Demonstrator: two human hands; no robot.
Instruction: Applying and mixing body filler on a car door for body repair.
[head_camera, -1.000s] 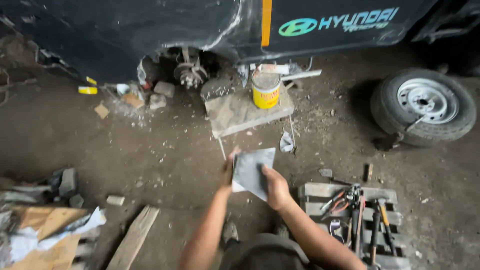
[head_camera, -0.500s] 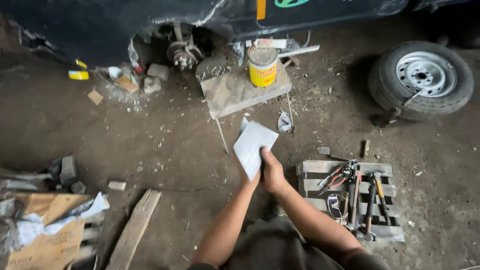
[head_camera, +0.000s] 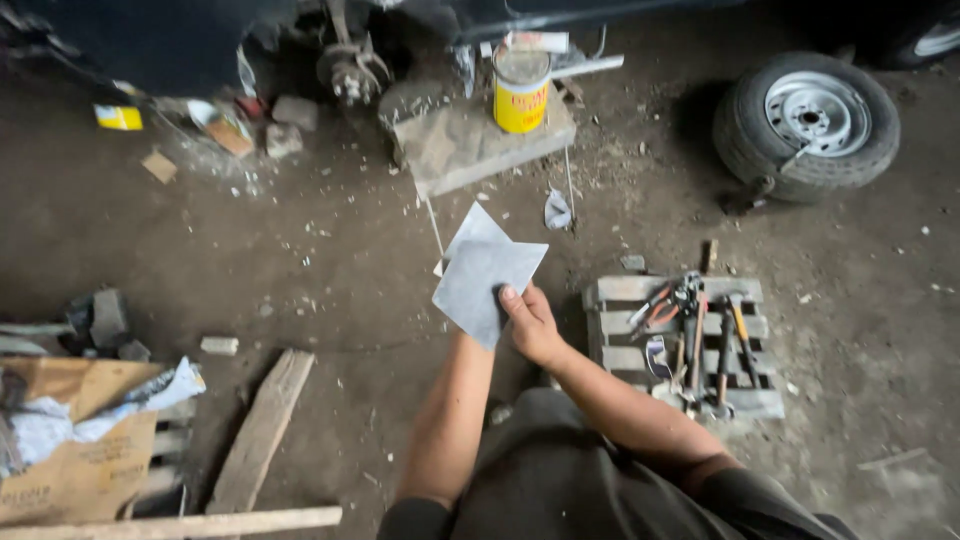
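Middle of the frame: the right hand (head_camera: 530, 325) is clamped on a grey sheet of sandpaper (head_camera: 485, 285), thumb on top at its lower right edge, fingers tucked behind. There's a second sheet corner poking out above the first, so it looks like two sheets fanned apart, held up over the dirt floor (head_camera: 330, 240)

Left hand I honestly can't tell: the forearm runs up from the bottom and disappears behind the sheets, so whether it's gripping or just resting against them is hidden

What could go wrong, as I read it: it's an edge grip with one thumb on thin floppy sheets, so the back one could slide out and land in the grit. A dirty or creased sheet won't cut evenly. Also the sheets block the view of whatever's under them

Pose: both arms reach forward from the bottom centre, right forearm angled in from the lower right, wrist bent slightly, left arm nearly straight up the frame

Around it: a wooden pallet (head_camera: 620, 355) with hammers and pliers just right of the hand, a yellow tin (head_camera: 521, 90) on a slab at the top, a loose wheel (head_camera: 808, 125) upper right
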